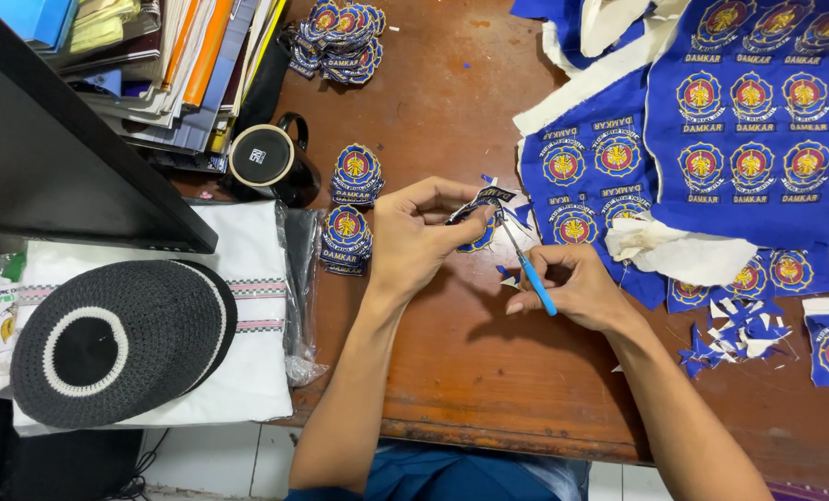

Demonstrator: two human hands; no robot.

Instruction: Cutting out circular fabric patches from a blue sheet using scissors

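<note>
My left hand [417, 232] pinches a blue embroidered patch [482, 211] above the wooden table [489, 371]. My right hand [572, 283] grips small scissors with a light-blue handle [529, 271], whose blades meet the patch's edge. Blue fabric sheets of uncut patches [758, 121] lie at the right, touching neither hand. Two stacks of cut patches [351, 209] sit just left of my left hand.
A black mug [266, 158] stands by piled books [173, 65] at the upper left. Another heap of patches [338, 39] lies at the top. A black knitted cap [117, 339] rests on folded white cloth at the left. Blue and white fabric scraps [735, 334] litter the right.
</note>
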